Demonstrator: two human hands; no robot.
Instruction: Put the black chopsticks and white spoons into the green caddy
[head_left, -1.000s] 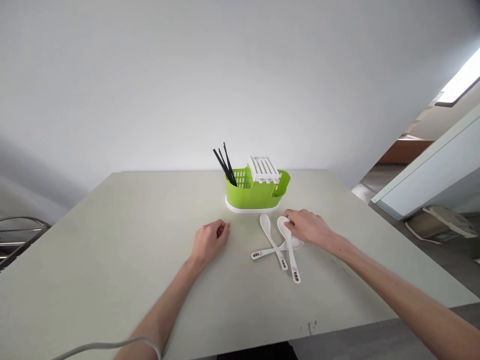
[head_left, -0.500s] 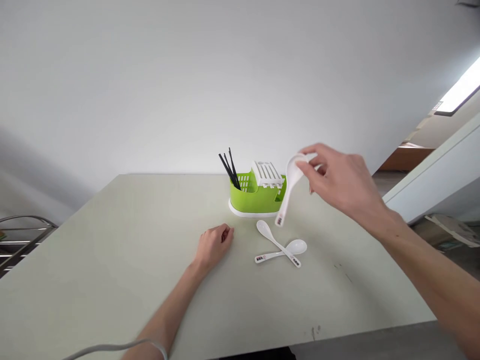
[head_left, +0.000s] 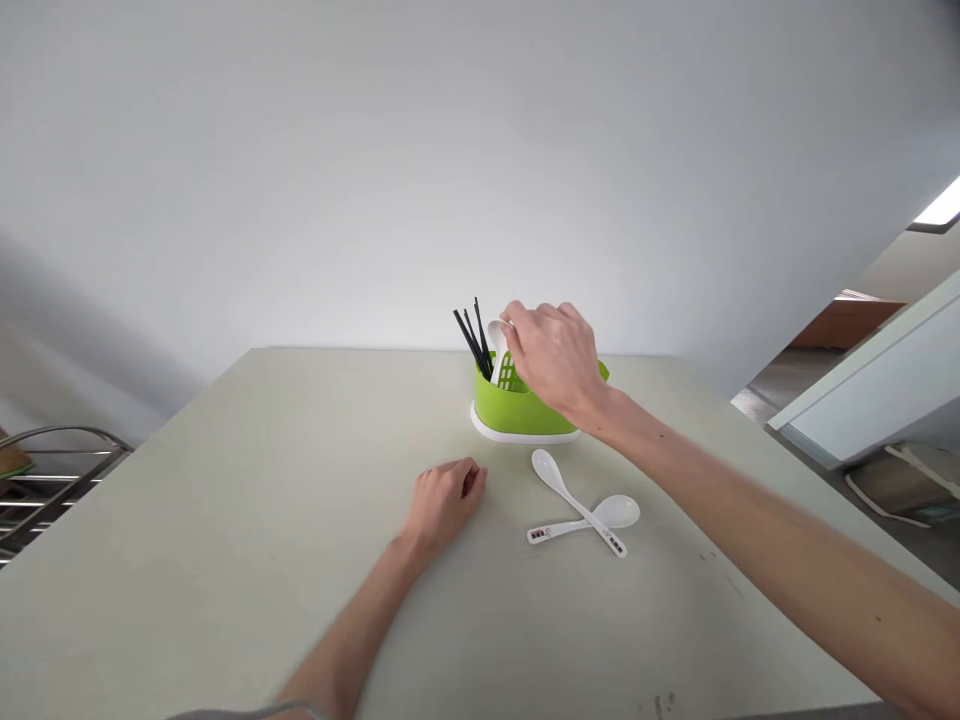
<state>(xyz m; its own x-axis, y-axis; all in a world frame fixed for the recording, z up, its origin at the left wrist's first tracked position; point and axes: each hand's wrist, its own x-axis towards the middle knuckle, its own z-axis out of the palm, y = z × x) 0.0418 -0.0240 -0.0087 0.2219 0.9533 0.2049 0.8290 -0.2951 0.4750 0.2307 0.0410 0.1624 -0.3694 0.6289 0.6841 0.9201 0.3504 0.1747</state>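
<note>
White spoon point(head_left: 497, 338) pinched in its fingers point(head_left: 515, 312), the right hand point(head_left: 553, 355) bends over the basket point(head_left: 510, 410), left hand point(head_left: 444, 502) curled.

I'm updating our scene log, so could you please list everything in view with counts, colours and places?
Held spoon: 1, white, in the right hand, handle down at the caddy's left end
Loose spoons: 2, white, crossed on the table
Chopsticks: at least 3, black, leaning in the caddy's left end
Caddy: 1, green with white base, far side of table
Table: 1, pale grey-green, centre
Wall: 1, pale grey, behind
Rack: 1, metallic, left edge
Cable: 1, grey, bottom edge
Right background: partly unclear
Left hand: 1, curled on the table
Right hand: 1, over the caddy
</note>
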